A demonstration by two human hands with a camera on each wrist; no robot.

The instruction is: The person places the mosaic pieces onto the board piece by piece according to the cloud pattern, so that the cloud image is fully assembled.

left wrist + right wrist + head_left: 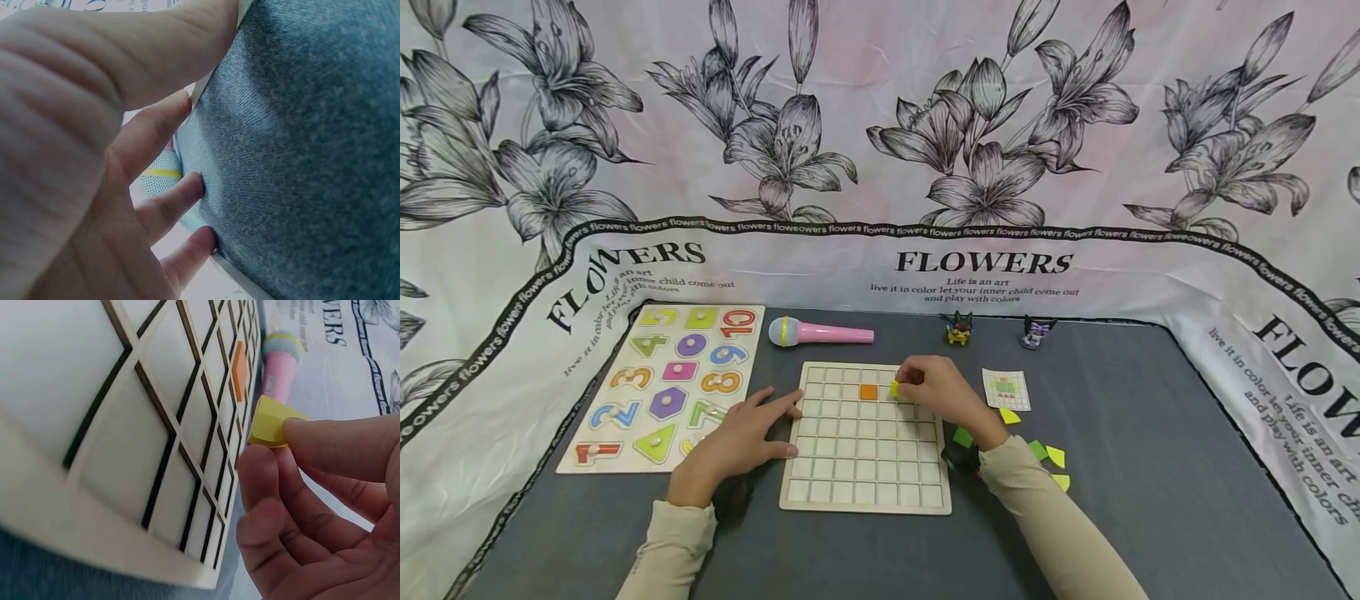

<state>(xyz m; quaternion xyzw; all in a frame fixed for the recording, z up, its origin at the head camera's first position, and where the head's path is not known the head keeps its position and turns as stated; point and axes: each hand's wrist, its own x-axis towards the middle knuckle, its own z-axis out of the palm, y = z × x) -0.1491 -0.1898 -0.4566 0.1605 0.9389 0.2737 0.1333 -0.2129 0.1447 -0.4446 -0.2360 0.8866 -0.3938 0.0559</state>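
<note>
A pale wooden grid board [865, 495] lies on the grey table, with an orange square tile [868, 392] set in a cell of its second row. My left hand [733, 446] has its fingers spread, its thumb and fingertips at the board's left edge. Over the board's upper right part, my right hand [943, 392] pinches a small yellow tile [269, 422] between thumb and fingers. In the right wrist view the yellow tile shows one curved side, held above the grid. The left wrist view shows the left thumb [181, 47] against the board's edge.
A number puzzle board [658, 392] lies at left, a pink toy microphone [835, 333] behind the grid. Two small figurines [958, 328] stand at the back. Right of the grid are a pattern card [1017, 400] and loose green and yellow tiles [1056, 457], partly hidden by the right arm.
</note>
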